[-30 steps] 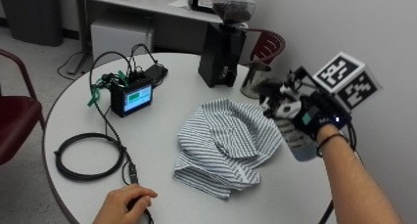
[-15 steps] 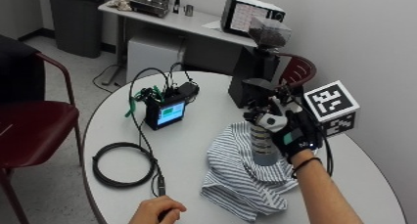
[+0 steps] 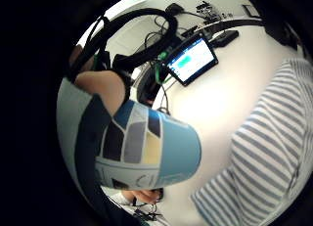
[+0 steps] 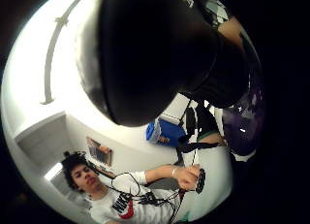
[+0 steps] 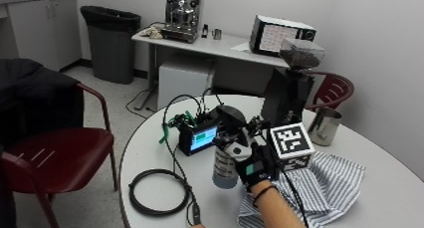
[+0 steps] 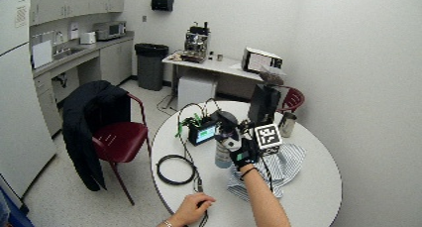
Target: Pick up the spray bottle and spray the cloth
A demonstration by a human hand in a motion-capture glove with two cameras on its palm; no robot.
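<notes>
Grip wrapped round bottle, held upright above the desk edge of the cloth.

Your black-gloved right hand (image 5: 255, 169) has its fingers curled round the neck of the translucent spray bottle with the blue patterned label (image 5: 225, 164), just under its black trigger head. You carry it upright and clear of the round white desk (image 5: 149, 153), beside the crumpled blue-and-white striped cloth (image 5: 328, 180), which lies on the desk at your right. Judged from the little-finger palm view, the bottle base (image 3: 146, 147) hangs over bare desk next to the stripes (image 3: 274, 152), so the nozzle likely wants turning toward the cloth before you spray. Whether a finger rests on the trigger cannot be told.
</notes>
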